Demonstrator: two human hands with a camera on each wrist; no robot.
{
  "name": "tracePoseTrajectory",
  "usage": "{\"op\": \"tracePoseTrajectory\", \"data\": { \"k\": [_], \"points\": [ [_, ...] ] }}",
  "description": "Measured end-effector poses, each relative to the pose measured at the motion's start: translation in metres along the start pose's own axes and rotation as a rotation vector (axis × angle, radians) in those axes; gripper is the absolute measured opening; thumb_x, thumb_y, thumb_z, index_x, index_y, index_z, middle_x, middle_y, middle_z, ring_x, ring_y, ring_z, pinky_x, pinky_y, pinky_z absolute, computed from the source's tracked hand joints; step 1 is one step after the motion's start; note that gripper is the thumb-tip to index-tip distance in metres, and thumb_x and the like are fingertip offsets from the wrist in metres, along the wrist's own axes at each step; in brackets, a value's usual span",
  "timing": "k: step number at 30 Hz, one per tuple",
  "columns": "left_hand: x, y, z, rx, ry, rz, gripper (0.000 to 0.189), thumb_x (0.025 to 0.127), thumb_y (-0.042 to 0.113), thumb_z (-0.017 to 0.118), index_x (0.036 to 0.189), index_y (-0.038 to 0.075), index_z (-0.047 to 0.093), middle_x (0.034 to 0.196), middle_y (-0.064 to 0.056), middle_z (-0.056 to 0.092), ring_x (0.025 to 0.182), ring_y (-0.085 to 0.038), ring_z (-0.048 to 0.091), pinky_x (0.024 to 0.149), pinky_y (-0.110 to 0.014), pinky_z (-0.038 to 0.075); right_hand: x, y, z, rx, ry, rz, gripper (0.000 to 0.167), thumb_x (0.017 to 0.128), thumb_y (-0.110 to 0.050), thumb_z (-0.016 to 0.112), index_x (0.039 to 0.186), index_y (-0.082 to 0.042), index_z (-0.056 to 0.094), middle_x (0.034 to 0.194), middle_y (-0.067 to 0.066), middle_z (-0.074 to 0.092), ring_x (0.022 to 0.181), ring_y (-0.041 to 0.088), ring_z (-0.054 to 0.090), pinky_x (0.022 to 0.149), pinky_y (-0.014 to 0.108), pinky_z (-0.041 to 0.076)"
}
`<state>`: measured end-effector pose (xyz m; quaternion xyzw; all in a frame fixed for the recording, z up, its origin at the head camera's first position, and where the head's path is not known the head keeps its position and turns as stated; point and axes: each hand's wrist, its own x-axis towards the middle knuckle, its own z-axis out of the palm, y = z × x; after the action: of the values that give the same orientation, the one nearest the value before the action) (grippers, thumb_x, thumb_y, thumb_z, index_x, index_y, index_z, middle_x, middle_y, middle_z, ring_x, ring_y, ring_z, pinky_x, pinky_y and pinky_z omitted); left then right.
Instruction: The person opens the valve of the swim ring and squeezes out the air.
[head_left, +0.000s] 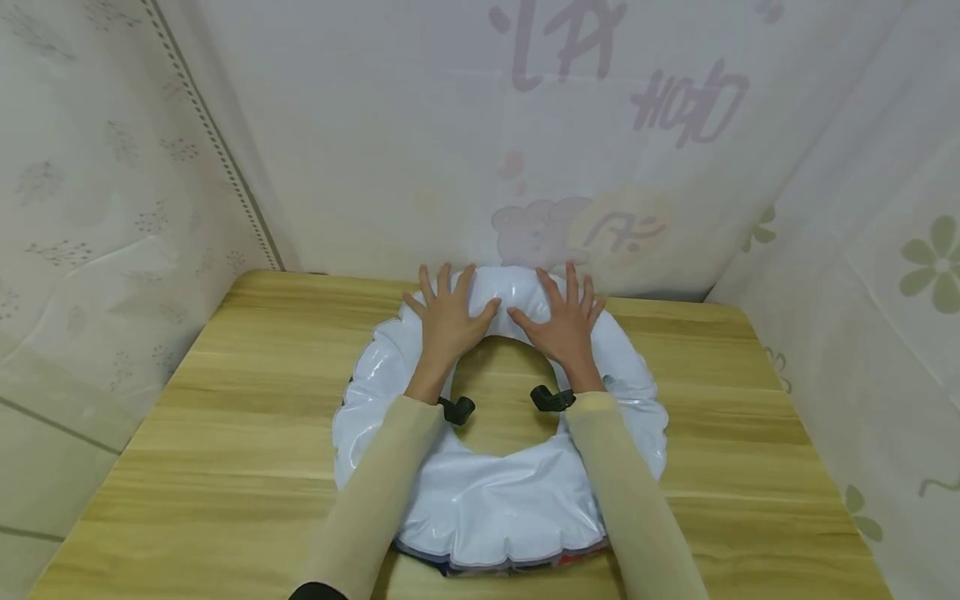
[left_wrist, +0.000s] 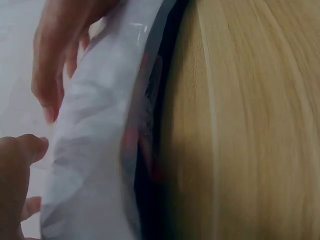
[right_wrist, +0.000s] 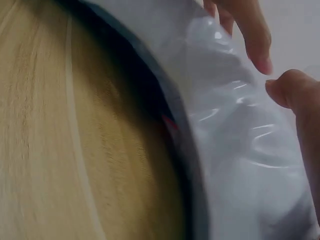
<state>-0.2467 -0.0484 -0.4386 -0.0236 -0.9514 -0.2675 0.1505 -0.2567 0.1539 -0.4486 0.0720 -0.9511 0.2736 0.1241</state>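
A white inflatable swim ring [head_left: 498, 500], shiny and wrinkled along its seams, lies on the wooden table. My left hand [head_left: 447, 323] rests on its far side, left of the middle, with fingers spread. The right hand [head_left: 564, 333] mirrors it on the right, fingers also spread and the thumbs pointing toward each other. In the left wrist view the ring's white wall [left_wrist: 95, 135] shows with a dark, red-marked underside. Its glossy surface [right_wrist: 245, 135] curves beside the hands in the right wrist view. The ring's near part looks flatter and creased.
The wooden table [head_left: 247, 433] extends on both sides of the ring. A printed pale cloth [head_left: 390, 142] hangs behind it, with more cloth at left and right. Small black wrist cameras [head_left: 551, 398] sit over the ring's hole.
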Motion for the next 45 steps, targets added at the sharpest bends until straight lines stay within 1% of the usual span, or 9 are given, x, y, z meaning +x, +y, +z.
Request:
{"op": "tracePoseTrajectory", "data": {
  "k": [3,6,12,17,23,28,35,39,45],
  "points": [
    [-0.001,0.000,0.007,0.009,-0.038,-0.046,0.075,0.094,0.064,0.057,0.158,0.028,0.041,0.167,-0.019,0.027,0.156,-0.053,0.004,0.112,-0.086,0.005,-0.001,0.000,0.009,-0.026,0.010,0.065,0.087,0.085,-0.074,0.063,0.159,-0.036,0.037,0.175,0.008,0.001,0.158,0.049,-0.001,0.114,0.082,-0.004],
    [-0.002,-0.001,0.014,-0.004,-0.046,-0.059,0.071,0.097,0.063,0.053,0.159,0.032,0.039,0.168,-0.019,0.025,0.156,-0.054,0.006,0.112,-0.086,0.003,0.000,0.002,0.017,-0.012,0.006,0.102,0.088,0.085,-0.079,0.059,0.160,-0.040,0.033,0.175,0.005,-0.004,0.158,0.049,-0.002,0.115,0.081,-0.005],
    [-0.003,-0.005,0.028,-0.020,-0.030,-0.052,0.062,0.102,0.062,0.045,0.158,0.036,0.040,0.169,-0.021,0.022,0.154,-0.057,0.010,0.112,-0.085,-0.001,-0.002,0.005,0.032,0.029,0.012,0.106,0.090,0.085,-0.084,0.052,0.161,-0.043,0.029,0.175,0.008,-0.003,0.158,0.049,-0.005,0.116,0.080,-0.008],
    [-0.008,-0.007,0.037,-0.021,-0.035,-0.034,0.059,0.103,0.062,0.041,0.157,0.038,0.041,0.169,-0.022,0.021,0.153,-0.058,0.013,0.113,-0.085,0.001,-0.007,0.008,0.040,0.031,0.034,0.097,0.086,0.087,-0.081,0.053,0.160,-0.041,0.031,0.175,0.010,0.000,0.158,0.050,-0.002,0.116,0.081,-0.005],
    [-0.011,-0.008,0.039,-0.030,-0.019,-0.034,0.056,0.103,0.059,0.045,0.155,0.037,0.044,0.168,-0.023,0.024,0.153,-0.058,0.015,0.113,-0.085,0.002,-0.009,0.010,0.045,0.010,0.038,0.078,0.082,0.091,-0.078,0.051,0.160,-0.038,0.033,0.175,0.011,0.004,0.157,0.051,0.001,0.116,0.082,-0.001],
    [-0.009,-0.009,0.042,-0.018,-0.052,-0.045,0.055,0.103,0.059,0.044,0.154,0.038,0.045,0.168,-0.022,0.023,0.153,-0.058,0.013,0.114,-0.084,0.000,-0.008,0.011,0.047,0.000,0.039,0.084,0.075,0.095,-0.073,0.049,0.159,-0.037,0.037,0.174,0.011,0.006,0.157,0.051,0.003,0.117,0.081,-0.001],
    [-0.007,-0.010,0.043,0.012,-0.062,-0.054,0.054,0.103,0.058,0.045,0.153,0.037,0.048,0.166,-0.020,0.030,0.154,-0.055,0.015,0.116,-0.082,0.002,-0.005,0.013,0.054,-0.027,0.046,0.074,0.069,0.099,-0.073,0.040,0.158,-0.037,0.038,0.174,0.012,0.012,0.156,0.053,0.007,0.117,0.081,0.000],
    [-0.006,-0.010,0.043,0.029,-0.087,-0.058,0.055,0.103,0.058,0.045,0.154,0.037,0.047,0.166,-0.020,0.031,0.154,-0.054,0.016,0.116,-0.082,0.002,-0.004,0.014,0.056,-0.038,0.041,0.071,0.069,0.099,-0.072,0.040,0.158,-0.037,0.038,0.173,0.013,0.014,0.156,0.052,0.008,0.117,0.081,0.000],
    [-0.003,-0.010,0.046,0.089,-0.129,-0.072,0.056,0.103,0.060,0.042,0.155,0.039,0.043,0.167,-0.017,0.030,0.155,-0.053,0.015,0.117,-0.081,0.002,-0.003,0.016,0.057,-0.055,0.011,0.080,0.069,0.099,-0.071,0.041,0.159,-0.037,0.036,0.174,0.013,0.012,0.157,0.051,0.005,0.118,0.079,0.000]
  ]
}}
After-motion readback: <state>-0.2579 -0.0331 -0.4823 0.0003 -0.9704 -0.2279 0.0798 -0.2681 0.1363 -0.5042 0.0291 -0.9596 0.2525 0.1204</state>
